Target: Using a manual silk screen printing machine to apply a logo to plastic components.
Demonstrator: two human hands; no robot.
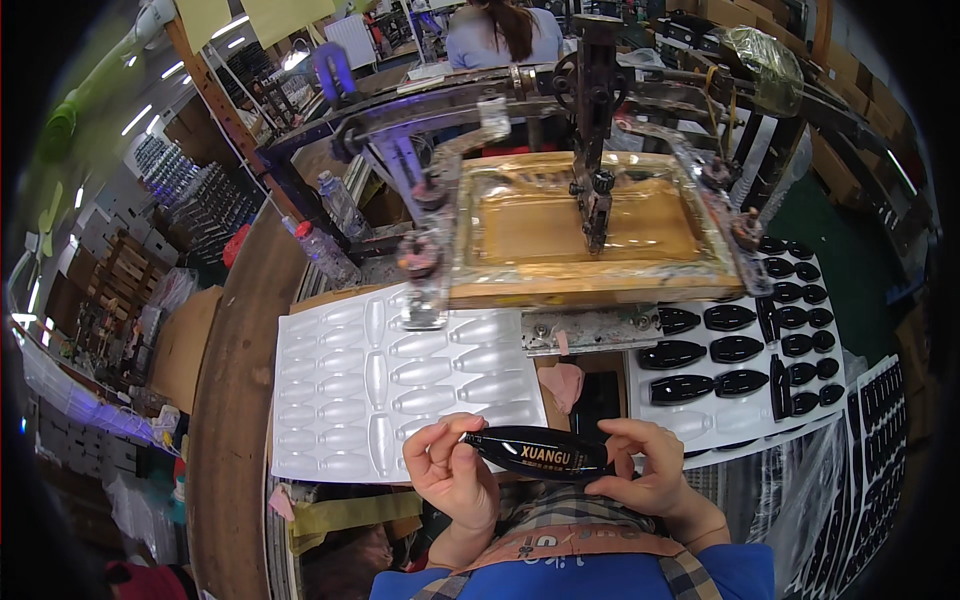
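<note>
A glossy black bottle with gold printing lies sideways between my hands, in front of my apron. My left hand pinches its narrow neck. Around its wide base, at the other end, close the fingers of my right hand. To the left is a white moulded tray whose bottle-shaped hollows hold nothing. Another white tray on the right carries rows of black bottles, with bare hollows in its nearest row. Beyond my hands stands a screen-printing frame with a wooden border and an amber mesh.
A dark metal press arm rises over the frame. Clear plastic bottles stand at the back left. A pink cloth hangs below the frame. More filled trays are at the far right. A person sits in the background.
</note>
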